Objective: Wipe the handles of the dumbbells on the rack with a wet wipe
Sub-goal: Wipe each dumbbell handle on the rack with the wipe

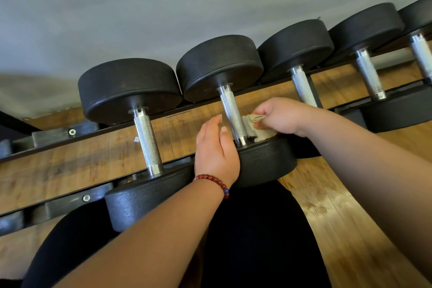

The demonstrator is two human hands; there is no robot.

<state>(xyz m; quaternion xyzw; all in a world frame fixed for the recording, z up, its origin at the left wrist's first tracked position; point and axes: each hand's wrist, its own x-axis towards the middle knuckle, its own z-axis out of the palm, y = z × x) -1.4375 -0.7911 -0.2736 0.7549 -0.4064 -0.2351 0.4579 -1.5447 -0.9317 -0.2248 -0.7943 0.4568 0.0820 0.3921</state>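
Note:
Several black dumbbells with knurled silver handles lie side by side on a low black rack (58,134). My right hand (280,116) pinches a crumpled, soiled wet wipe (254,128) against the right side of the second dumbbell's handle (232,112), near its lower end. My left hand (216,149) rests on that dumbbell's near black head (266,161), fingers apart and holding nothing, just left of the handle. The leftmost dumbbell's handle (148,140) stands bare beside it.
More dumbbells run off to the upper right, their handles (368,72) uncovered. A wooden floor (339,217) shows under and in front of the rack. A grey wall (163,7) stands behind. My dark-clothed knees (257,241) fill the bottom.

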